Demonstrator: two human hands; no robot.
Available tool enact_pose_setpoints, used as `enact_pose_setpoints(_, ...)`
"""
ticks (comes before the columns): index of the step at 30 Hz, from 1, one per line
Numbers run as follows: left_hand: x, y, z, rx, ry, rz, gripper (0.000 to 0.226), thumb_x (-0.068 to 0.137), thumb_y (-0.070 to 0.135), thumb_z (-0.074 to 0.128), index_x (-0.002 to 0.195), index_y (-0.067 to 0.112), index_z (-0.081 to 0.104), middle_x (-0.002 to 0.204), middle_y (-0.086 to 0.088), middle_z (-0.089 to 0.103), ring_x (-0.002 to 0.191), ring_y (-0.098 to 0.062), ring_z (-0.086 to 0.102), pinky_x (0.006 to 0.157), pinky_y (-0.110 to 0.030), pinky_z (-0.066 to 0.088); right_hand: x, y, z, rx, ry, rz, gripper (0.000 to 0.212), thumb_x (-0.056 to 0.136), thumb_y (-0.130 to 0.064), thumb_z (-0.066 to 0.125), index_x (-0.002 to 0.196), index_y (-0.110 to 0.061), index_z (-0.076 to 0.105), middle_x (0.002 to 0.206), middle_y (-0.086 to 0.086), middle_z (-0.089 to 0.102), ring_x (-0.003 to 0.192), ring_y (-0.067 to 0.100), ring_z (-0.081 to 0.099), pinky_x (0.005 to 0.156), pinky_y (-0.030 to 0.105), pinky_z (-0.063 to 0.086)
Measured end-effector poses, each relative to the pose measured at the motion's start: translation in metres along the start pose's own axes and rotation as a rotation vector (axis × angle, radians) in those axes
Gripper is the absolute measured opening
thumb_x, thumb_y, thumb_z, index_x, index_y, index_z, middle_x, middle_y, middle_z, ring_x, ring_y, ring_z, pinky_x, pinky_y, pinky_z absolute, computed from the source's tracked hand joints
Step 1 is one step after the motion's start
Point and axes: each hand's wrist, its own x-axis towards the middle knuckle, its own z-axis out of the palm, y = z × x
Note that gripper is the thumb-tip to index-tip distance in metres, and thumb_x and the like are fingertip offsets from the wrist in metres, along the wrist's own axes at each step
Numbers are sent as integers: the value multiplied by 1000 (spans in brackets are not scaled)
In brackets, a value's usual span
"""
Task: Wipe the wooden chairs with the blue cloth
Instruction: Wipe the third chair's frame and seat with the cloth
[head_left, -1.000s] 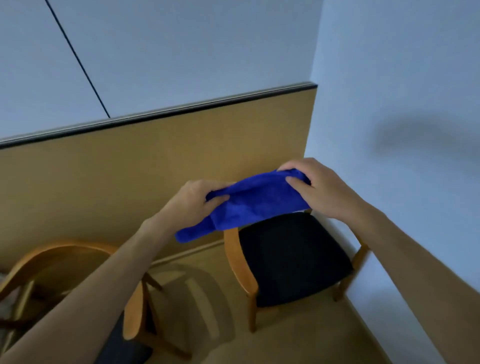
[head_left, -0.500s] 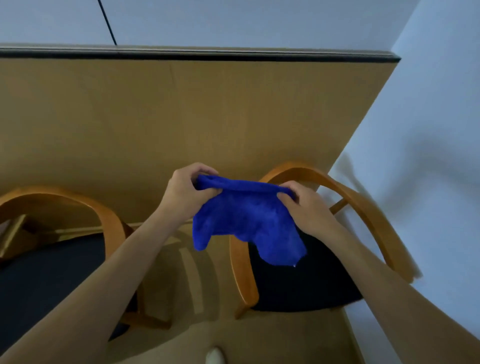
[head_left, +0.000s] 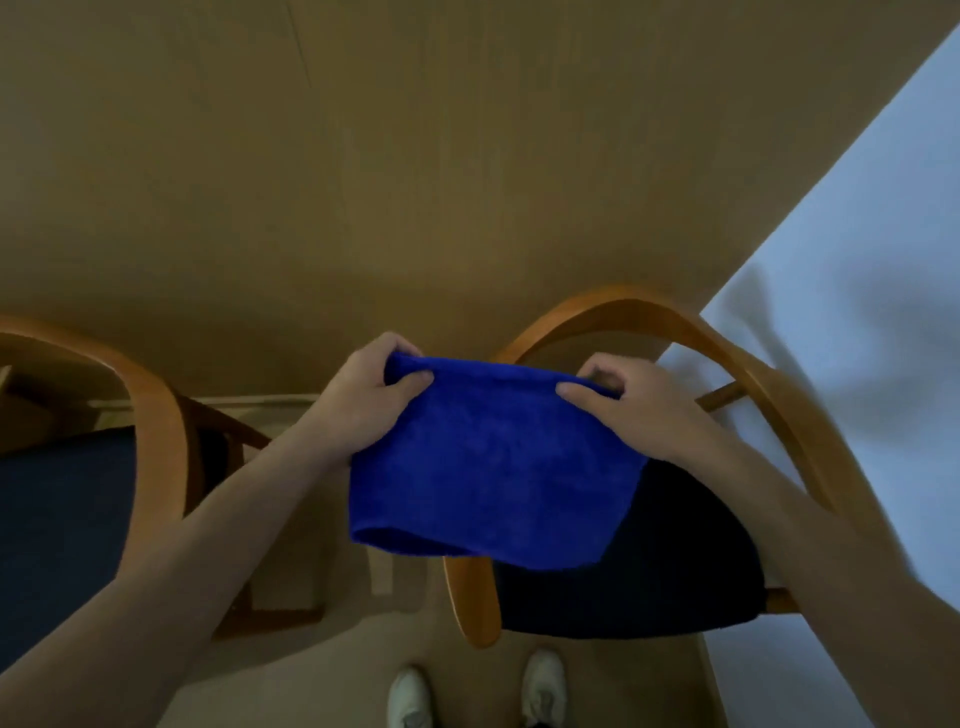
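Note:
A blue cloth (head_left: 488, 473) hangs folded in the air, held by its top edge. My left hand (head_left: 363, 400) pinches its left corner and my right hand (head_left: 634, 405) pinches its right corner. Below and behind the cloth stands a wooden chair (head_left: 727, 353) with a curved backrest and a dark seat (head_left: 649, 571); the cloth covers part of that seat. A second wooden chair (head_left: 161, 415) with a dark blue seat stands at the left, cut off by the frame edge.
A tan wood panel wall (head_left: 415, 156) runs behind both chairs. A pale wall (head_left: 857, 286) closes the right side, close to the right chair. My two white shoes (head_left: 540, 686) stand on the beige floor in front of the chairs.
The view has tilted further down, so the chairs and my shoes show more. The cloth has been spread wider between my hands and now hangs flat and folded.

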Motion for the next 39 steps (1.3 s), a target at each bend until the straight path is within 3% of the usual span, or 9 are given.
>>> enact_pose_setpoints(6, 38, -123, 38, 501, 141, -271, 56, 93, 31, 62, 141, 27, 35, 137, -8, 39, 119, -34, 47, 90, -46, 46, 69, 53, 85, 106, -23, 47, 48, 95, -53, 53, 136, -29, 47, 140, -7, 48, 123, 10, 46, 88, 28, 37)
enact_pose_setpoints(12, 47, -167, 105, -57, 6, -432, 64, 93, 53, 53, 148, 28, 32, 145, 4, 43, 121, -14, 46, 92, -33, 39, 57, 96, 179, 319, -111, 256, 69, 93, -57, 52, 151, -30, 24, 153, -4, 36, 136, 15, 40, 105, 35, 36)
enact_pose_setpoints(15, 60, -173, 139, -297, -69, -467, 68, 94, 64, 37, 152, 29, 24, 152, 6, 35, 133, -16, 40, 111, -41, 33, 73, 83, 197, 557, -85, 367, 89, 87, -66, 55, 154, -34, 8, 158, -4, 28, 139, 19, 37, 112, 45, 36)
enact_pose_setpoints(18, 72, -169, 164, -473, -73, -397, 51, 98, 57, 33, 139, 30, 44, 138, 6, 52, 124, -17, 50, 110, -42, 37, 109, 57, 209, 672, 6, 383, 90, 85, -64, 59, 152, -29, 12, 147, -2, 43, 120, 19, 53, 96, 40, 50)
enact_pose_setpoints(23, 41, -175, 179, -429, -3, -224, 27, 104, 41, 35, 105, 19, 50, 91, -2, 63, 77, -16, 59, 74, -35, 49, 104, 49, 247, 554, 257, 232, 64, 95, -49, 54, 145, -17, 28, 119, -6, 60, 92, 0, 61, 60, 9, 44)
enact_pose_setpoints(26, -8, -191, 191, -508, -45, -170, 26, 104, 36, 35, 130, 32, 40, 112, 5, 63, 96, -4, 63, 83, -21, 51, 50, 61, 266, 622, 182, 175, 49, 98, -41, 54, 137, -15, 38, 102, -16, 61, 84, -13, 60, 64, 3, 43)
enact_pose_setpoints(31, -75, -200, 215, -650, -57, -132, 54, 103, 36, 32, 153, 31, 14, 146, 18, 41, 131, 4, 41, 109, -19, 36, 2, 72, 278, 621, 87, 143, 42, 97, -41, 55, 130, -17, 44, 103, -10, 66, 88, -6, 63, 70, 6, 45)
enact_pose_setpoints(35, -6, -191, 207, -664, 45, -150, 52, 103, 45, 32, 152, 37, 16, 137, 10, 52, 120, -5, 55, 106, -36, 44, 65, 64, 260, 514, 208, 159, 45, 96, -45, 56, 127, -16, 42, 93, -16, 60, 75, -11, 61, 59, 2, 42)
enact_pose_setpoints(39, 69, -186, 189, -487, 66, -86, 60, 96, 52, 30, 152, 31, 20, 147, 2, 44, 133, -14, 44, 112, -44, 36, 120, 54, 245, 525, 328, 266, 52, 95, -55, 51, 129, -15, 44, 95, -12, 62, 72, -4, 59, 49, 4, 39)
